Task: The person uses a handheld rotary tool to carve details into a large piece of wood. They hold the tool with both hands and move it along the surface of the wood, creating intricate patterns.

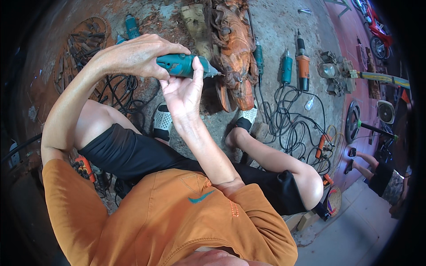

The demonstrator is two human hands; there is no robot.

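A teal electric die grinder [178,65] lies sideways in both my hands, its metal nose pointing right. My left hand [140,54] wraps the rear of its body from above. From below, my right hand [184,93] grips the front, palm turned up and thumb over the housing; its other fingers are mostly hidden. The bit's tip is at the left edge of a carved reddish-brown wood piece [237,57]; whether it touches the wood I cannot tell. The carving stands between my feet, with its lower end close to my right shoe [246,116].
Right of the carving lie more teal grinders [286,67], an orange one [303,71] and tangled black cords [288,119]. At the left are a tray of chisels [91,37] and another teal tool [132,26]. Orange power strips [320,146] rest on the floor. Another person [386,177] is at far right.
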